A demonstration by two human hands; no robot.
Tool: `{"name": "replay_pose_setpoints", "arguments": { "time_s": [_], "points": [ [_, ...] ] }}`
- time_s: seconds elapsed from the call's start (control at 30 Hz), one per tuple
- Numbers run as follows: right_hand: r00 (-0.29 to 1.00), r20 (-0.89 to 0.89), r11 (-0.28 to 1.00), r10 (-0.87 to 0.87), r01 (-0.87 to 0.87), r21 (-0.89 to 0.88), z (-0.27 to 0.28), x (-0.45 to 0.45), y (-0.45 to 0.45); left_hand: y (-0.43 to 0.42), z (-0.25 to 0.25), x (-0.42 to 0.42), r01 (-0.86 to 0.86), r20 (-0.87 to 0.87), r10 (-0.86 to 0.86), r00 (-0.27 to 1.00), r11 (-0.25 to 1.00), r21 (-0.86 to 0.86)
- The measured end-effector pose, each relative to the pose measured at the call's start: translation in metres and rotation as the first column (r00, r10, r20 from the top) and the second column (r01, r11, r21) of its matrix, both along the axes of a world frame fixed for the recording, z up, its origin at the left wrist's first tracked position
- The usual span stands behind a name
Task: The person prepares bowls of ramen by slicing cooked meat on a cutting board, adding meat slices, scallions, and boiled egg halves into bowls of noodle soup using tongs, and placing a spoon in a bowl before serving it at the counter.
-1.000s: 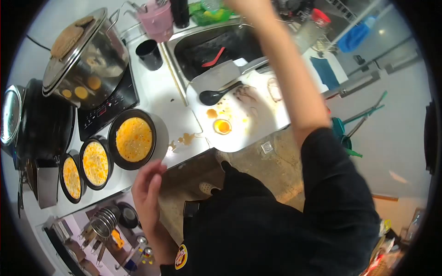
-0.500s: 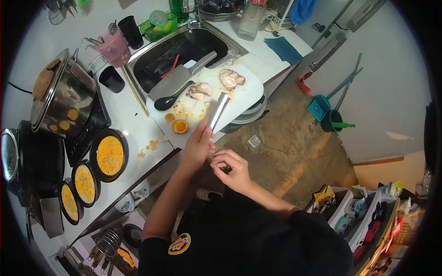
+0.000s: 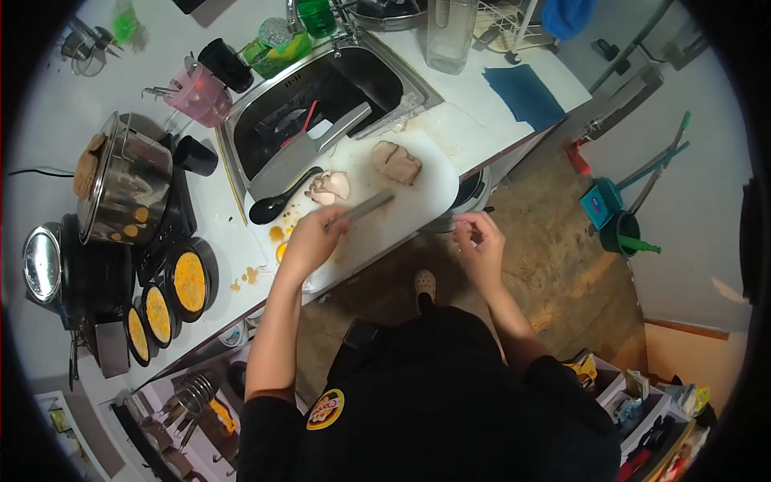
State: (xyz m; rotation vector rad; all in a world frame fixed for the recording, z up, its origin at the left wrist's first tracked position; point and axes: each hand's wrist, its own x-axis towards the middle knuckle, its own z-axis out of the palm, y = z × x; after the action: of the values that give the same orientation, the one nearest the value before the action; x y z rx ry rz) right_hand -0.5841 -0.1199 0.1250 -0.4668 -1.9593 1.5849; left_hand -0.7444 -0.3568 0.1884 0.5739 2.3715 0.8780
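My left hand [image 3: 315, 245] is closed around metal tongs [image 3: 365, 207], which point right across the white cutting board [image 3: 430, 189]. Beyond the tongs lie two portions of sliced meat, a smaller one [image 3: 328, 187] and a larger one [image 3: 397, 163]. A halved egg [image 3: 281, 251] shows only in part beside my left wrist. My right hand [image 3: 480, 245] hovers off the board's right edge, its fingers curled together; whether anything small is between them is hidden. A black spoon [image 3: 273, 209] and a cleaver [image 3: 293, 163] lie along the board's far side.
Behind the board is a sink [image 3: 321, 88]. On the left stand a steel pot [image 3: 124, 189], a dark pot [image 3: 92, 261] and several black dishes of yellow food, one nearest [image 3: 190, 281]. A blue cloth [image 3: 524, 95] lies on the counter at right. A dustpan [image 3: 601, 202] stands on the floor.
My hands have moved apart: the right went rightwards, the left moved a little left over the board. The tongs have swung from pointing away to pointing right. The view has shifted slightly.
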Motion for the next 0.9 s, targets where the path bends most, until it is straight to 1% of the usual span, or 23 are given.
{"name": "replay_pose_setpoints", "arguments": {
  "time_s": [0.03,0.07,0.1,0.13,0.2,0.23,0.27,0.33,0.37,0.43,0.47,0.53,0.57,0.63,0.67,0.73,0.8,0.83,0.87,0.9],
  "points": [
    [1.0,0.004,1.0,0.002,-0.002,0.027,0.003,-0.005,0.007,-0.003,0.011,0.009,-0.053,-0.001,0.053,0.999,0.997,-0.06],
    [1.0,0.007,0.998,0.005,-0.005,0.055,0.005,-0.011,0.014,-0.009,0.019,0.013,-0.06,0.002,0.061,0.998,0.995,-0.075],
    [0.999,-0.027,0.997,0.018,-0.016,0.081,0.005,-0.018,0.02,-0.017,0.026,0.015,-0.08,-0.007,0.08,0.997,0.994,-0.072],
    [0.999,-0.028,0.997,0.026,-0.024,0.067,0.006,-0.025,0.025,-0.023,0.031,0.013,-0.1,-0.017,0.099,0.995,0.993,-0.069],
    [0.998,0.033,0.996,0.059,-0.061,0.064,0.009,-0.04,0.032,-0.027,0.032,-0.01,-0.183,0.126,0.177,0.976,0.982,0.042],
    [0.996,0.021,0.995,0.082,-0.083,0.05,0.007,-0.049,0.036,-0.022,0.035,-0.026,-0.193,0.192,0.187,0.963,0.981,0.016],
    [0.996,0.02,0.995,0.088,-0.089,0.038,0.009,-0.058,0.039,-0.01,0.035,-0.034,-0.278,0.248,0.257,0.934,0.959,0.053],
    [0.991,0.022,0.988,0.129,-0.13,0.08,0.019,-0.075,0.042,0.007,0.023,-0.063,-0.264,0.319,0.263,0.91,0.964,-0.043],
    [0.992,0.023,0.989,0.125,-0.126,0.072,0.021,-0.082,0.042,0.014,0.012,-0.074,-0.26,0.319,0.262,0.911,0.964,-0.051],
    [0.992,0.028,0.985,0.126,-0.129,0.112,0.021,-0.092,0.043,0.03,-0.003,-0.082,-0.19,0.316,0.146,0.937,0.975,0.114],
    [0.991,0.032,0.986,0.126,-0.129,0.106,0.019,-0.095,0.045,0.03,-0.009,-0.08,-0.191,0.321,0.147,0.936,0.976,0.108],
    [0.987,0.04,0.972,0.156,-0.16,0.172,0.015,-0.101,0.045,0.031,-0.003,-0.073,-0.164,0.122,0.153,0.981,0.983,0.084],
    [0.985,0.04,0.972,0.166,-0.171,0.164,0.014,-0.101,0.045,0.025,0.004,-0.066,-0.175,0.122,0.165,0.979,0.982,0.076],
    [0.984,0.101,0.967,0.147,-0.165,0.196,0.014,-0.101,0.046,0.009,0.026,-0.041,-0.173,0.0,0.173,0.985,0.985,0.003],
    [0.981,0.101,0.965,0.165,-0.182,0.188,0.013,-0.102,0.046,0.001,0.034,-0.027,-0.19,0.0,0.19,0.982,0.982,-0.005],
    [0.982,0.103,0.956,0.158,-0.178,0.232,0.011,-0.102,0.044,-0.014,0.046,0.006,-0.266,-0.055,0.261,0.964,0.936,-0.232],
    [0.978,0.105,0.952,0.178,-0.198,0.232,0.012,-0.103,0.037,-0.026,0.05,0.035,-0.332,-0.105,0.323,0.94,0.94,-0.079],
    [0.976,0.093,0.947,0.197,-0.214,0.241,0.011,-0.105,0.034,-0.029,0.043,0.043,-0.35,-0.203,0.342,0.918,0.937,-0.005],
    [0.972,0.085,0.94,0.22,-0.235,0.249,0.01,-0.105,0.029,-0.027,0.04,0.044,-0.364,-0.196,0.356,0.914,0.931,-0.006],
    [0.966,0.096,0.935,0.239,-0.256,0.247,0.009,-0.106,0.024,-0.024,0.036,0.044,-0.391,-0.327,0.351,0.877,0.918,-0.063]
  ]
}}
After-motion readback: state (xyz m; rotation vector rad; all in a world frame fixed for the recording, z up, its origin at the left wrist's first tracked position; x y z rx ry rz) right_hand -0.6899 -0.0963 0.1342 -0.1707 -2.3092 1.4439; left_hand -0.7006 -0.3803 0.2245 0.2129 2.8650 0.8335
